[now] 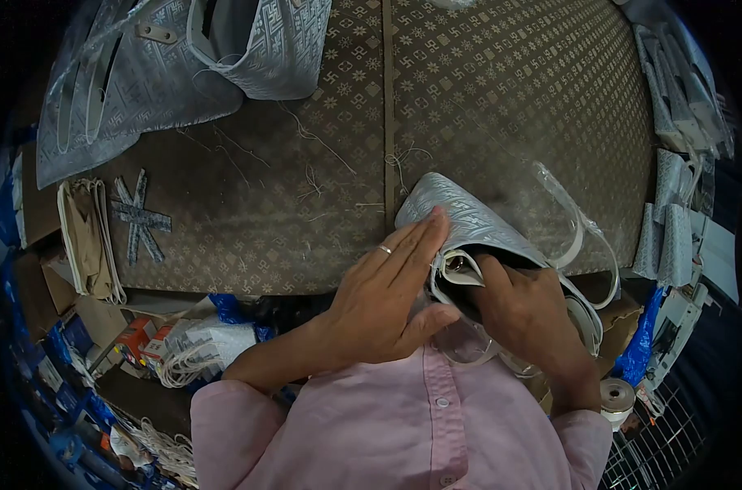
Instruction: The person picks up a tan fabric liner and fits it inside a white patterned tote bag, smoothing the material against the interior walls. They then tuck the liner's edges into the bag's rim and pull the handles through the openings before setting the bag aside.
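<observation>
A silver patterned bag (469, 210) lies at the front edge of the brown patterned table, its opening turned toward the pink shirt. My left hand (395, 286), with a ring on one finger, rests flat along the bag's left side, fingers stretched out and thumb apart. My right hand (524, 306) reaches into the bag's opening, and its fingertips are hidden inside. Between the two hands a cream flap with a round metal piece (456, 263) shows at the opening. A cream strap (579, 233) with clear wrap loops out to the right of the bag.
More silver bags (281, 57) lie at the back left of the table (501, 106). Crossed grey strips (140, 216) and folded beige pieces (85, 237) are at the left. Silver pieces (673, 220) stack at the right edge, above a white spool (616, 396). Loose threads lie mid-table.
</observation>
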Tool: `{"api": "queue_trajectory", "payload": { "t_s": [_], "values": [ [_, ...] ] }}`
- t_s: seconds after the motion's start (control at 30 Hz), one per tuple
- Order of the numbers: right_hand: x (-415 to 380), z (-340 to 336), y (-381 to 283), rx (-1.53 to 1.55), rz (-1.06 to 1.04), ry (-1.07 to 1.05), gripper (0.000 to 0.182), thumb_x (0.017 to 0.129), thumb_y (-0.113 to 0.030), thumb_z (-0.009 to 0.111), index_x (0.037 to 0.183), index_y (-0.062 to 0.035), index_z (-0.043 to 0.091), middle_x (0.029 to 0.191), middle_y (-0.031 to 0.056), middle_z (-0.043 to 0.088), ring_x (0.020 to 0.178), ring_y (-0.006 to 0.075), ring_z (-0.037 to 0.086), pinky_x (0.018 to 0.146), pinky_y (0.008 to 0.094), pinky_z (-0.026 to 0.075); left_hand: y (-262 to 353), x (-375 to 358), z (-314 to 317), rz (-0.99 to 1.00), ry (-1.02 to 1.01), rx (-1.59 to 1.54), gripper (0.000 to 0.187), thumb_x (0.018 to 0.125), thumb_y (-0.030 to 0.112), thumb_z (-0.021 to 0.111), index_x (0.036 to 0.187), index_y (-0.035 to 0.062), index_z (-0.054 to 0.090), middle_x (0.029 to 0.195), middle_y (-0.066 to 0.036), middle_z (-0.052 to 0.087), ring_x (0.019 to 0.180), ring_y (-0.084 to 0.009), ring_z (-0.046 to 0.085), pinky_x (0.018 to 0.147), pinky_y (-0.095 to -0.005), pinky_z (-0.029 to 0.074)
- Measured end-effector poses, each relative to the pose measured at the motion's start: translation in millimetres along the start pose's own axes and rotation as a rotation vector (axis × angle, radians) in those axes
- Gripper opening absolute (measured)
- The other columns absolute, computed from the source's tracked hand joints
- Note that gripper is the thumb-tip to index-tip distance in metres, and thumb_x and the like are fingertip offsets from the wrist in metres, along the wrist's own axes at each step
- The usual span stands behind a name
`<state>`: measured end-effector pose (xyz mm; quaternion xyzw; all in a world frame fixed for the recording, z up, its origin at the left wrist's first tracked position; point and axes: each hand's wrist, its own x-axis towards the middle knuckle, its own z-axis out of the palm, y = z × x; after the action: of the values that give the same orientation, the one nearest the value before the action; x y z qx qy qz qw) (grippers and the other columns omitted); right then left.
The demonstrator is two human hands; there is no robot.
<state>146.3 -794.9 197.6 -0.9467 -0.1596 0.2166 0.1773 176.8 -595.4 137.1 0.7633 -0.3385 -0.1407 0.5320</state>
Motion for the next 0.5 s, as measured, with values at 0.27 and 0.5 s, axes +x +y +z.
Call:
{"api": "queue_trajectory", "payload": {
  "t_s": [0.27,0.5],
  "values": [
    [-2,11,-11,-0.035,-0.107,0.124,0.01,0.078,-0.008,0.056,0.08,-0.0035,0.048,0.06,0.0112,0.06,0.046,0.0248,0.059,0.041,0.0352,0.044,23,-3,-1,-0.074,0.051,0.188,0.047,0.087,0.015,0.057,0.12,-0.0173,0.047,0.111,-0.034,0.058,0.096,-0.041,0.063,0.081,-0.0416,0.053],
    [-12,23,-20,-0.04,-0.087,0.181,0.01,0.082,-0.01,0.054,0.079,-0.003,0.047,0.056,0.0109,0.059,0.045,0.0256,0.059,0.04,0.0365,0.044,42,-9,9,-0.232,0.126,0.125,0.043,0.085,0.008,0.056,0.119,-0.0164,0.048,0.103,-0.034,0.06,0.086,-0.0408,0.065,0.071,-0.0412,0.053]
  ]
}}
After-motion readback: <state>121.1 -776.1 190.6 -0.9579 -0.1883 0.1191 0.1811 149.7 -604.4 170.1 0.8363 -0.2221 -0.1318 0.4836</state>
